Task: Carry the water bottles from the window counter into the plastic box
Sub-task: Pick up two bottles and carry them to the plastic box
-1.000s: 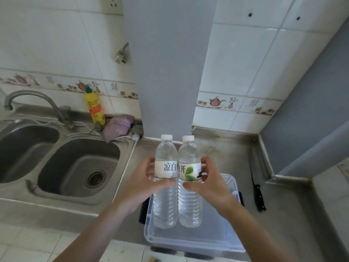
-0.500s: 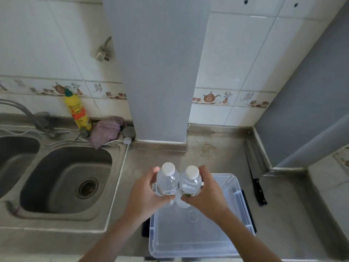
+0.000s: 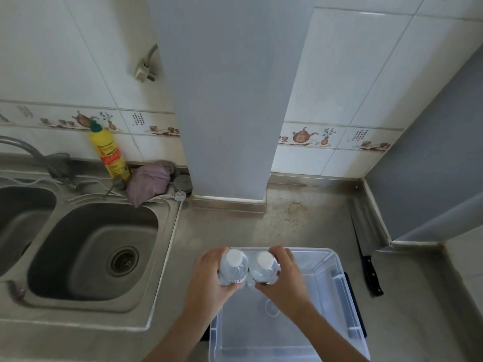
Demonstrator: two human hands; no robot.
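Since the last frame, both bottles have come lower and now sit inside the far-left corner of the plastic box (image 3: pixel 337 291), where half a second ago I had them just over its rim. I see them from above: upright, side by side and touching, white caps toward the camera.

My left hand (image 3: pixel 209 280) is wrapped around the left bottle (image 3: pixel 233 269) from its outer side, thumb curling across the near face below the shoulder, fingers hidden behind it. My right hand (image 3: pixel 283 279) mirrors that on the right bottle (image 3: pixel 264 270), fingers over the far side and thumb on the near one. Each hand is closed on its own bottle, and together they press the pair against each other between the palms. Whether the bases touch the box floor I cannot tell; the hands and bottle bodies cover that spot.

Elsewhere, the box rests on the steel counter (image 3: pixel 300 220) just right of the sink (image 3: pixel 94 252). A black-handled knife (image 3: pixel 367 262) lies on the counter to the right of the box, apart from it. Behind the sink stand a yellow detergent bottle (image 3: pixel 109 152) and a crumpled purple cloth (image 3: pixel 150 180).
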